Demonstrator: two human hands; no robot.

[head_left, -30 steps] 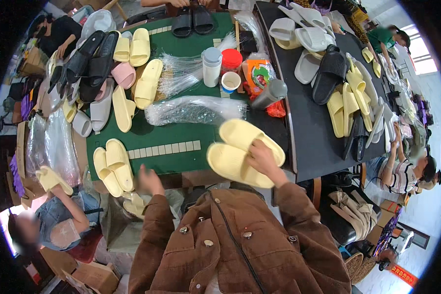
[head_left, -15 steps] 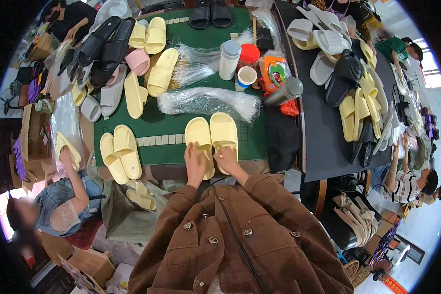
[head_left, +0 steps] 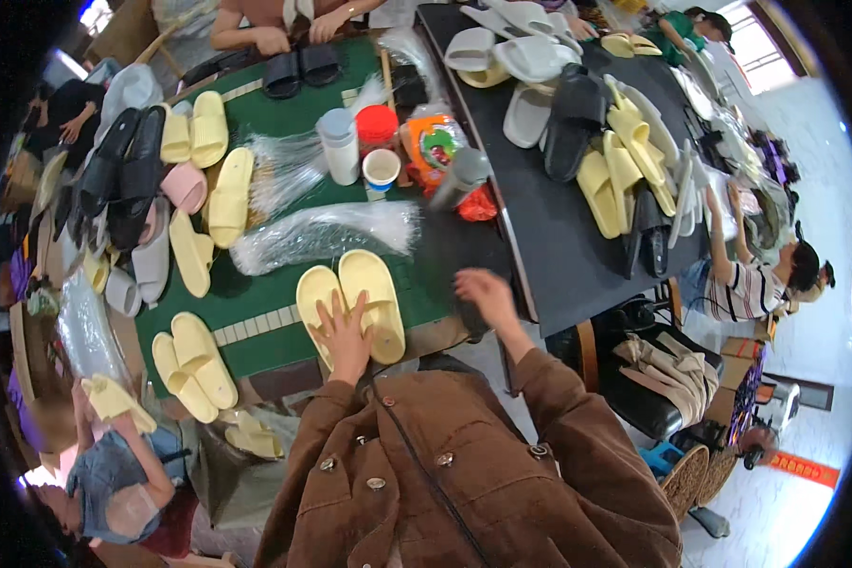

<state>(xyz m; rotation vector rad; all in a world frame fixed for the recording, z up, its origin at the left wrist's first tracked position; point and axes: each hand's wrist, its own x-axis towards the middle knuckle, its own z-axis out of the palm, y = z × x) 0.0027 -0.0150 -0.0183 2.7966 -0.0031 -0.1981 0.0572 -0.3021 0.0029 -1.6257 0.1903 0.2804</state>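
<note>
A pair of pale yellow slide slippers lies side by side before me on the green table: the left slipper (head_left: 319, 290) and the right slipper (head_left: 370, 301). My left hand (head_left: 344, 331) rests on them with its fingers spread across both straps. Off to the right, at the table's edge, my right hand (head_left: 486, 295) is in the air, its fingers stretched leftward and slightly blurred. Nothing shows in it. A second yellow pair (head_left: 197, 364) sits to the left, beside a row of small pale tiles (head_left: 258, 326).
Bundles of clear plastic strips (head_left: 327, 235) lie beyond the slippers. A white bottle (head_left: 339, 147), paper cup (head_left: 381, 170), red-lidded jar (head_left: 377, 127) and grey tumbler (head_left: 461, 178) stand farther back. Slipper piles flank me, including a black slide (head_left: 575, 121). Other people work around the tables.
My right hand has left the right slipper and moved right. My left hand has spread from the left slipper across both. The view has turned, and a person's hands now show behind the far black slippers.
</note>
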